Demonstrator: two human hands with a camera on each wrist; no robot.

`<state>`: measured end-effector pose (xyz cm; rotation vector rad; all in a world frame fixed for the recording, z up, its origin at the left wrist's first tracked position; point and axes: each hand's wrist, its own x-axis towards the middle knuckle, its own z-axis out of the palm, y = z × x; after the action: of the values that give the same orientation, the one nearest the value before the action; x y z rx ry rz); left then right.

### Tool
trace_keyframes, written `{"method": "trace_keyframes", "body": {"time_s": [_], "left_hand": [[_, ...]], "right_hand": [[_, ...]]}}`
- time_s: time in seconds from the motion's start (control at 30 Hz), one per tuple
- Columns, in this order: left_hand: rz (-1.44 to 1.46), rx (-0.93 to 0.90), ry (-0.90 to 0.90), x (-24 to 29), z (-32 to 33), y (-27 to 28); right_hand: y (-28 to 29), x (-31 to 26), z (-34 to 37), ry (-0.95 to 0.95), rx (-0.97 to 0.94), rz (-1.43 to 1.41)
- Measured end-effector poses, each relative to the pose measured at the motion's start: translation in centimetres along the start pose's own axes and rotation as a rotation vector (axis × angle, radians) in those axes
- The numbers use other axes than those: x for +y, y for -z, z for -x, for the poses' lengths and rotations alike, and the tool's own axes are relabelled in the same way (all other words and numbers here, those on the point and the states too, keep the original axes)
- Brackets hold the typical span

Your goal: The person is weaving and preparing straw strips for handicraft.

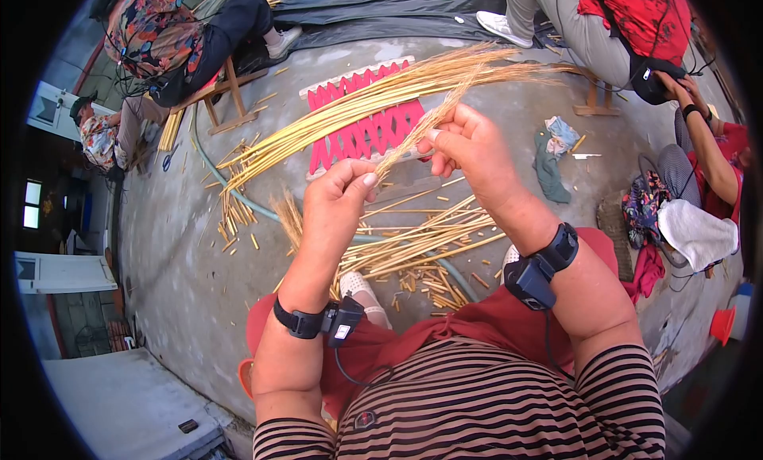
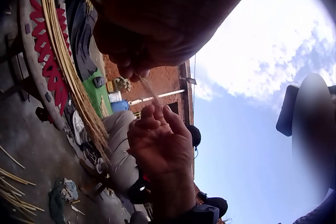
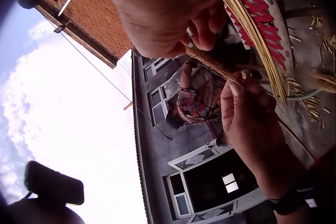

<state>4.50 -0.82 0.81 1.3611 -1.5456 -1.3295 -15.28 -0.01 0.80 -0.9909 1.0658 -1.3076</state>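
Note:
Between my two hands, over the ground in the head view, runs a thin straw-coloured broomcorn head (image 1: 409,141). My left hand (image 1: 338,199) pinches its lower end between thumb and fingers. Farther along toward the feathery tip, my right hand (image 1: 470,148) pinches it with thumb and fingertips. The right wrist view shows the same broomcorn head (image 3: 210,64) stretched from hand to hand. Just beyond lies a bundle of long broomcorn stalks (image 1: 306,132), resting across a low stool with pink woven strapping (image 1: 320,154).
More loose stalks (image 1: 429,236) and short cut pieces (image 1: 441,289) lie at my feet. A green hose (image 1: 208,168) crosses the ground. Cloths (image 1: 550,174) lie to the right. Other people (image 1: 171,35) sit around, and a dark sheet (image 1: 358,19) lies at the back.

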Motion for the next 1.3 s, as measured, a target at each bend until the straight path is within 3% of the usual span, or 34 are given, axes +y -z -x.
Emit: {"method": "trace_keyframes", "body": {"time_s": [0.9,1.07,1.3], "left_hand": [[0.064,-0.162,0.073,-0.4,-0.2,0.1],[0.133,-0.142,-0.06,0.6,0.0,-1.8],[0.246,-0.193,-0.009,0.3,-0.5,-2.1]], "right_hand": [[1.1,-1.2,0.4,0.027,0.079,0.053],[0.5,-0.4,0.7,0.005,0.02,0.123],[-1.2,1.1,1.2,0.014,-0.081,0.064]]}}
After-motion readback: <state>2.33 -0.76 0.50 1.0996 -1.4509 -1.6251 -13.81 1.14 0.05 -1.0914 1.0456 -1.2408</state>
